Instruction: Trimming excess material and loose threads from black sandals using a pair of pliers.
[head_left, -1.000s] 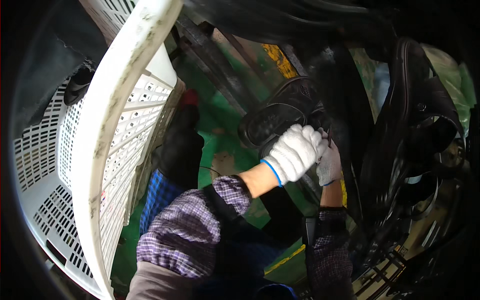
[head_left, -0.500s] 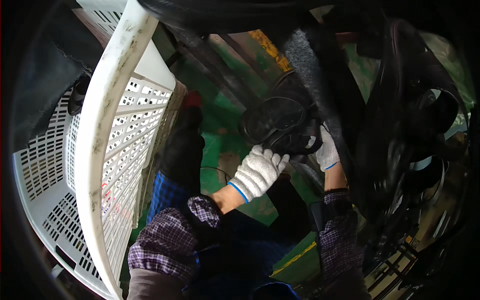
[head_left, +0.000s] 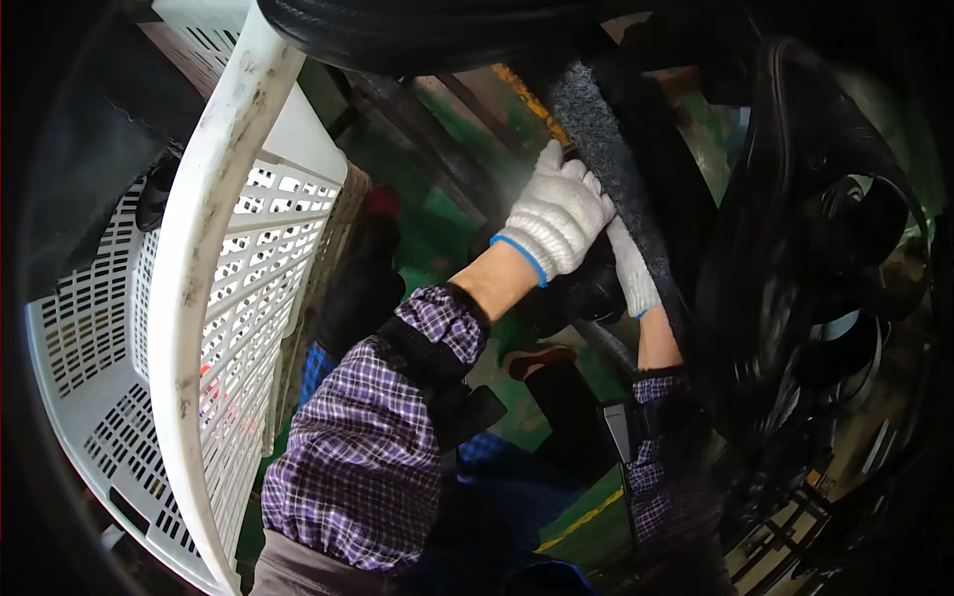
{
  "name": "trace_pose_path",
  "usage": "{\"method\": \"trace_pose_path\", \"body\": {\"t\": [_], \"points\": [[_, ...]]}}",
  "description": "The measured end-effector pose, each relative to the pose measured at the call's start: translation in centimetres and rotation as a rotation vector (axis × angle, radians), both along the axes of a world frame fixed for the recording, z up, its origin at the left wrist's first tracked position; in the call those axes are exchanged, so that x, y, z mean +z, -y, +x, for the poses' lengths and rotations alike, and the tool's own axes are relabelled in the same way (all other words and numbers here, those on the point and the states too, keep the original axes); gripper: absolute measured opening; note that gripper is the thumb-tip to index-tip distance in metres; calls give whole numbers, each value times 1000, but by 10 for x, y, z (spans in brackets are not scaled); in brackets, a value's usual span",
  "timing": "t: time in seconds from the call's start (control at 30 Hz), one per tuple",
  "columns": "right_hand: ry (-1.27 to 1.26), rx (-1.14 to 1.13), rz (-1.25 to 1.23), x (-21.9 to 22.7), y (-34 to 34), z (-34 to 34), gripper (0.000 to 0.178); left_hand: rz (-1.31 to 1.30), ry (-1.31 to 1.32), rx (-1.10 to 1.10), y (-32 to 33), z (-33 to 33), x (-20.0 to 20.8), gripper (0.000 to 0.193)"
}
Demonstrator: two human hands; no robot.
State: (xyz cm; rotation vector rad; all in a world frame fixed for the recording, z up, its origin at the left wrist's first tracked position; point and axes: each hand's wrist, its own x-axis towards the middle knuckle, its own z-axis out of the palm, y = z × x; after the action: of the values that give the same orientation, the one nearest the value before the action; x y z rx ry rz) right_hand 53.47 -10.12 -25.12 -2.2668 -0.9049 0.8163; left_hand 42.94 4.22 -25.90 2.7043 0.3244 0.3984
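Note:
My left hand [head_left: 561, 214], in a white knit glove with a blue cuff edge, is closed at the edge of a fuzzy grey strip [head_left: 593, 119]. Its fingers curl over, hiding whatever they grip. Close by on the right, my right hand [head_left: 629, 273] wears the same kind of glove. The strip and the left hand cover its fingers. Below and between both hands shows part of a dark, rounded black piece [head_left: 593, 290], mostly covered by the left hand. Its kind cannot be made out.
Large white slatted plastic baskets [head_left: 189, 298] stand at the left. Black curved parts [head_left: 795, 199] hang at the right, and a long black part [head_left: 427, 40] crosses the top. Dark bars cross above the green floor [head_left: 437, 233]. A shoe [head_left: 537, 360] shows below my hands.
My left hand has moved up and away, from the black piece's lower edge to beside the grey strip. My right hand has shifted slightly up and left. The black piece is now more hidden.

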Motion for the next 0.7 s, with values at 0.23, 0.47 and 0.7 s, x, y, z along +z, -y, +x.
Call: {"method": "trace_pose_path", "body": {"t": [0.23,0.47,0.7], "points": [[470,201,-321,-15,-50,8,53,177,153,46,13,-61,-1,12],[317,119,-404,-39,-49,3,53,253,6,4,33,-111,-11,23],[388,59,-459,-16,-70,-28,58,-4,-115,100,57,-93,-3,27]]}}
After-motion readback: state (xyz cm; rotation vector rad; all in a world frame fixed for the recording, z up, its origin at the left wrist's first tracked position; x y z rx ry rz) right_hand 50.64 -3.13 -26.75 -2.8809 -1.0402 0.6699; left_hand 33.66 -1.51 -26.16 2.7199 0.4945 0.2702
